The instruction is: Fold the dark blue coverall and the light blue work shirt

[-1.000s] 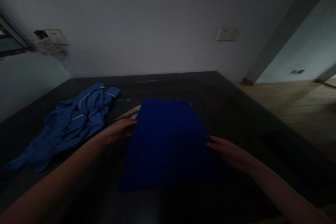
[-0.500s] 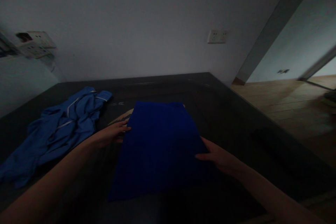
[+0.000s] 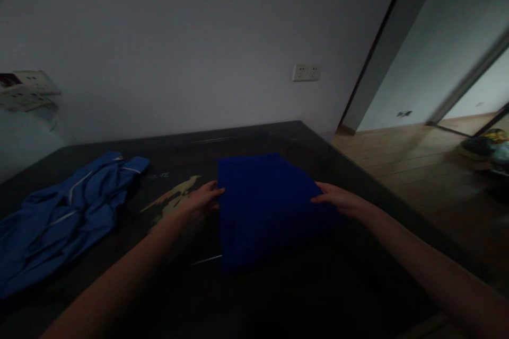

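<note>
A folded royal-blue cloth (image 3: 266, 204) lies flat over the dark table, its near edge lost in shadow. My left hand (image 3: 203, 198) grips its left edge, thumb on top and fingers underneath. On the right edge, my right hand (image 3: 336, 200) pinches the cloth the same way. Left of my left hand, a gold bird design (image 3: 181, 189) shows on the tabletop. Whether the cloth rests fully on the table or is slightly lifted, I cannot tell.
A crumpled blue garment with white piping (image 3: 79, 196) covers the table's left side. The dark table (image 3: 254, 135) meets a pale wall carrying a socket plate (image 3: 306, 72). Past the right edge is a wooden floor (image 3: 382, 156) with a pile of things (image 3: 487, 148).
Both hands have shifted the blue cloth to the right across the table, uncovering more of the gold bird design. The camera view has turned a little to the right.
</note>
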Tool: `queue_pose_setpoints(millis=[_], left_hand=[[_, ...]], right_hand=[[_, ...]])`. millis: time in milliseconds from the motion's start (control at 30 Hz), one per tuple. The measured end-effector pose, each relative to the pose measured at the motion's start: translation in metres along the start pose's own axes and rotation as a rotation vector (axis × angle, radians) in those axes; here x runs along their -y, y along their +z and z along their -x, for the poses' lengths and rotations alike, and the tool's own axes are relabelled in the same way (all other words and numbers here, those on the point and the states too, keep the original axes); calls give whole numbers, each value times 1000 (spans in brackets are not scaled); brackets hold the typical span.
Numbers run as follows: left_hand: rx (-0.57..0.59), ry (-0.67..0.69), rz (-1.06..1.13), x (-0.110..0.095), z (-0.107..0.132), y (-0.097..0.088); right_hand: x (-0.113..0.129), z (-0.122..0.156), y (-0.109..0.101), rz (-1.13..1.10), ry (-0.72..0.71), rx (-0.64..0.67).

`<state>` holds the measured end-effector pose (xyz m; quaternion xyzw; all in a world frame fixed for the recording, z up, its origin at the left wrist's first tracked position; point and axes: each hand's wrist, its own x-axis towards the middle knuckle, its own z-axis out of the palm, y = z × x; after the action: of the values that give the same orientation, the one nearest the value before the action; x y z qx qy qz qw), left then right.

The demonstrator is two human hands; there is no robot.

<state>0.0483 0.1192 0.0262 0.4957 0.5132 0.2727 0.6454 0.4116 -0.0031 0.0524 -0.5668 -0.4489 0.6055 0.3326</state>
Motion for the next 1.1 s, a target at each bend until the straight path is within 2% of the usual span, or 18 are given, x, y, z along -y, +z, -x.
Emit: queue_pose_setpoints(millis=[367, 567, 767, 933, 1100], left_hand=[[-16, 51, 13, -30, -94, 119], [34, 86, -10, -51, -123, 174], [55, 179, -14, -46, -134, 216], [-31, 468, -421, -36, -142, 232], [-51, 488, -597, -36, -148, 240]], right_hand=[[-7, -28, -143, 45, 63, -178], [-21, -21, -200, 129, 105, -340], [-40, -11, -241, 215, 150, -555], [-54, -3, -258, 204, 148, -602], [-64, 2, -264, 188, 145, -678]])
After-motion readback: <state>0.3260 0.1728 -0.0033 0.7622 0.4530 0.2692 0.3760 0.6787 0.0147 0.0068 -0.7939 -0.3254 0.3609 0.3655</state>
